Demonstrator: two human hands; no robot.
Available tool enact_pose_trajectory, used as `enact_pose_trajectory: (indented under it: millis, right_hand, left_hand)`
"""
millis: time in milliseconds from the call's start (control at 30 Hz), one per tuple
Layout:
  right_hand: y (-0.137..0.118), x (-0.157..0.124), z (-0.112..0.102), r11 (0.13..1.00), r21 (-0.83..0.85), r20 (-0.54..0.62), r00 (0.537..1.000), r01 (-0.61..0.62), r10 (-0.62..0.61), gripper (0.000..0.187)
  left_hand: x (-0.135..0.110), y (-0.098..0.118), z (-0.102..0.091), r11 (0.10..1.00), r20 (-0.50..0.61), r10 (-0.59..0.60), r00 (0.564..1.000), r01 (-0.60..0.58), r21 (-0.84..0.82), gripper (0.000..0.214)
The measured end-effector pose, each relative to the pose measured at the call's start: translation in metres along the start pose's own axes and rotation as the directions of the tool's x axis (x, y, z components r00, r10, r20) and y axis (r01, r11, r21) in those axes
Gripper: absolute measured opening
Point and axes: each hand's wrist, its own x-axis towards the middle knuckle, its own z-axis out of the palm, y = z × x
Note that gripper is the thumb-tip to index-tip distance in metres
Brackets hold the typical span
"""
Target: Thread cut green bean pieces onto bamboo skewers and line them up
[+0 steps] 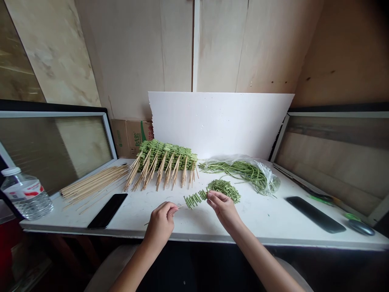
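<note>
Grasps a thin skewer (181,206) in the left hand (160,221), with fingers curled around its bare part and its rear end coming out behind the palm. Carries on this skewer a row of short green bean pieces (195,198), set crosswise one beside another, above the front part of the white bench (258,221). Pinches the last of these bean pieces at the far end with the right hand (223,207), thumb and fingertips together; cannot tell whether also touching the tip of the skewer.

Has just behind the right hand a loose pile of cut beans (226,187), and farther back some long beans (243,169), lying partly in a clear plastic bag (272,180). Shows to the left of these a stack of filled skewers (168,156), with bare stick ends pointing to the front. Has farther left a bundle of bare sticks (94,181), then a dark phone (107,211) near the front edge and a water bottle (27,198) at the left end. Shows upright at the back a white board (221,121), beside a cardboard box (130,136).
</note>
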Motion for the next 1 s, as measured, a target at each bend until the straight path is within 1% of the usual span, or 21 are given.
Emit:
enact_pose_trajectory:
  millis: [200, 300, 400, 500, 600, 767, 1000]
  right_hand:
    - [-0.005, -0.003, 0.0, 0.997, -0.06, 0.078, 0.996, -0.04, 0.045, 0.032]
    - [-0.005, -0.003, -0.001, 0.997, -0.05, 0.102, 0.992, -0.063, 0.068, 0.032]
    - [-0.002, -0.001, -0.003, 0.997, -0.034, 0.088, 0.993, -0.075, 0.078, 0.033]
    - [0.001, 0.0, -0.004, 0.996, -0.055, 0.068, 0.995, -0.069, 0.073, 0.035]
    - [0.003, 0.0, -0.004, 0.995, -0.09, 0.068, 0.997, -0.033, 0.039, 0.034]
    - [0.008, -0.003, -0.001, 0.993, -0.118, 0.013, 1.0, 0.009, -0.008, 0.034]
    - [0.014, -0.006, -0.002, 0.994, -0.107, 0.032, 0.999, -0.002, 0.005, 0.031]
  left_hand:
    - [0.0, -0.002, -0.002, 1.0, -0.014, 0.019, 1.0, -0.019, 0.013, 0.023]
    - [0.0, -0.003, -0.001, 1.0, -0.017, 0.003, 1.0, -0.003, 0.007, 0.022]
    - [0.0, -0.002, -0.001, 1.0, -0.017, 0.0, 1.0, 0.0, 0.002, 0.023]
    - [0.001, 0.0, -0.001, 1.0, -0.019, 0.013, 1.0, -0.013, 0.004, 0.023]
    - [0.001, 0.001, -0.001, 1.0, -0.026, 0.024, 0.999, -0.023, 0.014, 0.024]
    - [0.0, 0.0, -0.002, 1.0, -0.022, 0.027, 0.999, -0.026, 0.017, 0.023]
    - [-0.001, -0.001, -0.003, 0.999, 0.005, 0.04, 0.999, -0.04, 0.029, 0.024]
